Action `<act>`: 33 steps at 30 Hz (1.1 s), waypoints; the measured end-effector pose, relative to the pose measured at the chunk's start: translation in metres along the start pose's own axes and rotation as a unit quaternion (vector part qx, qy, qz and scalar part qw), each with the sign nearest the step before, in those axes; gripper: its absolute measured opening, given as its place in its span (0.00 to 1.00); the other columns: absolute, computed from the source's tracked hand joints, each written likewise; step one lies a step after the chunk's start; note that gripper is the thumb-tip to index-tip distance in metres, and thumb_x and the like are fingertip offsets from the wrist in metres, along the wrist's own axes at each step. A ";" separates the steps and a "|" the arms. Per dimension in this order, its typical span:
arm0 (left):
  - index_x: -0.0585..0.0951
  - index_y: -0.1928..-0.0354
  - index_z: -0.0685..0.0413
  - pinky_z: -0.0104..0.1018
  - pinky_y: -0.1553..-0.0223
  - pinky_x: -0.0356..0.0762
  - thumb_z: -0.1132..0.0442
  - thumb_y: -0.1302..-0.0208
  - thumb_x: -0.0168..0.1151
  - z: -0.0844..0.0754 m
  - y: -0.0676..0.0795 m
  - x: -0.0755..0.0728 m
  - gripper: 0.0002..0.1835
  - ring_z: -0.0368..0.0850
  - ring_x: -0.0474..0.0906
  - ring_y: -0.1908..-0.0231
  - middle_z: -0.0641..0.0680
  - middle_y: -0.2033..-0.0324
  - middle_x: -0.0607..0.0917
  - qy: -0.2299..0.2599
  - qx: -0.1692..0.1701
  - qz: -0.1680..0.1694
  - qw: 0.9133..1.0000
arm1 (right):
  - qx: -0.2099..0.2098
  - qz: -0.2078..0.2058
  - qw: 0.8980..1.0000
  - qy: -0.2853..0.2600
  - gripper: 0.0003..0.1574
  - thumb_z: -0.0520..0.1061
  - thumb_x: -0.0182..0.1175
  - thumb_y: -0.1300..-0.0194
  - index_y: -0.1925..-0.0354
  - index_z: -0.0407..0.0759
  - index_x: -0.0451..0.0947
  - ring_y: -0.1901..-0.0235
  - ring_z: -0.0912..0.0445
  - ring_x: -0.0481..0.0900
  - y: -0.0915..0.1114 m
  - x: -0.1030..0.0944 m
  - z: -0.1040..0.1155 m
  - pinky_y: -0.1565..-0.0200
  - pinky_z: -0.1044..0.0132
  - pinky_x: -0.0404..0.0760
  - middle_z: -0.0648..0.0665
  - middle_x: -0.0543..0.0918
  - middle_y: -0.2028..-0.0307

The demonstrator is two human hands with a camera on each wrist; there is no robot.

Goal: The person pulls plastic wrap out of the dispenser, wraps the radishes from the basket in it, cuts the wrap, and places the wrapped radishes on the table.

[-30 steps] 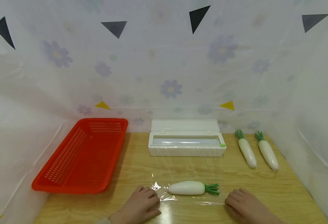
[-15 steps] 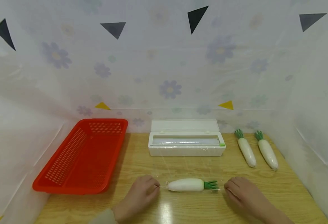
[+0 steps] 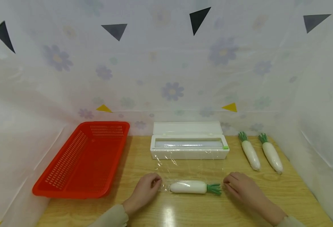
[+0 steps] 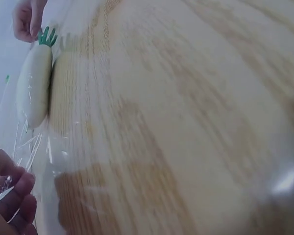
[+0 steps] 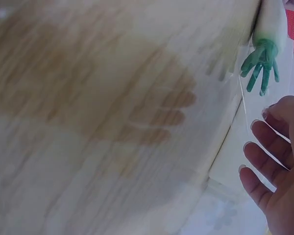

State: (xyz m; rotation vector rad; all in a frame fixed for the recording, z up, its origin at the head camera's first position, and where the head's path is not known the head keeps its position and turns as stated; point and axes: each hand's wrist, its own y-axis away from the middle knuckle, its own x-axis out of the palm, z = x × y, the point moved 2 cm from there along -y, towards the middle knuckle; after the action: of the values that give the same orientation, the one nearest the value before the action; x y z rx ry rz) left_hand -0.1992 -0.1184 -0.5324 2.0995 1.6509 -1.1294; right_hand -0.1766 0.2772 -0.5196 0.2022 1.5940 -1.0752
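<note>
A white radish [image 3: 188, 187] with green leaves lies sideways on the table in front of me, clear plastic wrap [image 3: 166, 186] over and around it. The sheet runs back to a white wrap dispenser [image 3: 189, 154], whose lid stands up and whose roll shows. My left hand [image 3: 145, 189] pinches the wrap just beyond the radish's tip; crumpled film shows at its fingers [image 4: 24, 183] in the left wrist view. Beside the leaves, my right hand [image 3: 241, 189] pinches the other side of the wrap between thumb and forefinger, its other fingers [image 5: 264, 161] spread loosely.
A red plastic basket [image 3: 113, 170] stands at the left of the wooden table [image 3: 206, 214]. Two more radishes [image 3: 251, 155] lie at the back right, shiny as if wrapped. White patterned sheeting [image 3: 143, 78] closes off the back and sides.
Both hands have moved away from me, lifting the wrap's near edge and bringing it over the radish. The radish has shifted slightly toward the dispenser.
</note>
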 end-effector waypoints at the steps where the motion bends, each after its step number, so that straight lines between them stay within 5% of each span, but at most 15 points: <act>1: 0.85 0.65 0.48 0.34 0.61 0.77 0.67 0.32 0.66 0.001 0.000 0.001 0.06 0.36 0.76 0.66 0.40 0.69 0.83 -0.005 -0.001 0.000 1.000 | 0.005 0.005 1.000 0.003 0.17 0.38 0.78 0.49 0.63 0.52 0.83 0.66 0.64 0.77 0.000 0.001 0.000 0.65 0.66 0.80 0.60 0.79 0.65; 10: 0.87 0.60 0.52 0.40 0.55 0.79 0.69 0.32 0.67 0.011 -0.001 0.002 0.05 0.42 0.80 0.61 0.45 0.65 0.87 0.014 -0.001 0.028 1.000 | 0.051 0.032 0.997 -0.039 0.15 0.38 0.77 0.44 0.63 0.55 0.83 0.66 0.67 0.76 0.001 0.005 -0.003 0.66 0.66 0.80 0.63 0.79 0.66; 18: 0.87 0.57 0.57 0.48 0.46 0.80 0.74 0.34 0.63 0.013 0.002 -0.004 0.09 0.50 0.83 0.54 0.51 0.59 0.88 0.034 -0.018 0.035 0.999 | 0.126 0.022 0.985 -0.112 0.14 0.35 0.72 0.38 0.58 0.51 0.84 0.62 0.67 0.78 0.006 0.002 -0.007 0.61 0.64 0.82 0.63 0.83 0.62; 21: 0.85 0.50 0.58 0.48 0.47 0.79 0.73 0.36 0.63 0.010 0.004 -0.006 0.14 0.51 0.80 0.53 0.51 0.56 0.86 0.045 -0.039 0.031 0.998 | 0.102 -0.008 0.991 -0.083 0.15 0.35 0.73 0.42 0.57 0.49 0.85 0.62 0.64 0.79 0.004 0.000 -0.006 0.61 0.64 0.81 0.61 0.84 0.62; 24: 0.83 0.43 0.54 0.46 0.48 0.76 0.71 0.37 0.63 0.003 0.005 -0.007 0.20 0.48 0.75 0.52 0.49 0.52 0.82 0.054 -0.056 0.007 0.997 | 0.036 -0.040 0.998 -0.032 0.05 0.43 0.69 0.33 0.58 0.47 0.85 0.62 0.59 0.80 -0.003 -0.003 0.001 0.61 0.61 0.81 0.58 0.84 0.63; 26: 0.84 0.45 0.52 0.46 0.47 0.75 0.69 0.37 0.65 -0.005 0.004 -0.005 0.18 0.47 0.75 0.51 0.48 0.52 0.83 0.034 -0.022 -0.024 0.999 | -0.010 -0.053 0.998 -0.012 0.10 0.49 0.61 0.23 0.58 0.47 0.86 0.62 0.57 0.80 -0.009 -0.003 0.011 0.60 0.58 0.80 0.55 0.84 0.62; 28: 0.87 0.49 0.51 0.45 0.48 0.75 0.67 0.37 0.68 -0.016 0.003 0.000 0.14 0.46 0.76 0.52 0.48 0.53 0.84 -0.013 0.047 -0.052 0.997 | -0.051 -0.058 0.997 -0.001 0.23 0.55 0.48 0.16 0.59 0.47 0.86 0.61 0.56 0.80 -0.014 -0.002 0.023 0.59 0.58 0.80 0.54 0.83 0.62; 30: 0.88 0.53 0.50 0.45 0.48 0.75 0.64 0.38 0.72 -0.030 0.003 0.008 0.12 0.45 0.78 0.52 0.47 0.56 0.85 -0.085 0.136 -0.069 0.985 | -0.080 -0.053 0.995 0.004 0.30 0.56 0.40 0.14 0.58 0.47 0.87 0.60 0.56 0.79 -0.018 0.001 0.037 0.57 0.58 0.78 0.54 0.83 0.61; 33: 0.89 0.51 0.47 0.41 0.49 0.75 0.59 0.38 0.75 -0.051 0.004 0.024 0.13 0.42 0.79 0.52 0.45 0.55 0.86 -0.178 0.232 -0.049 0.955 | -0.103 -0.031 0.994 0.016 0.31 0.56 0.38 0.14 0.54 0.46 0.87 0.57 0.56 0.79 -0.024 0.008 0.056 0.54 0.58 0.78 0.53 0.83 0.57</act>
State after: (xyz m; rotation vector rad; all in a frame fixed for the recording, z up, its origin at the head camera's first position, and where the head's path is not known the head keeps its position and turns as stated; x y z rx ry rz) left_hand -0.1726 -0.0712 -0.5155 1.9039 1.4294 -1.9560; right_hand -0.1560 0.2201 -0.5097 0.0320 1.7375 -0.9498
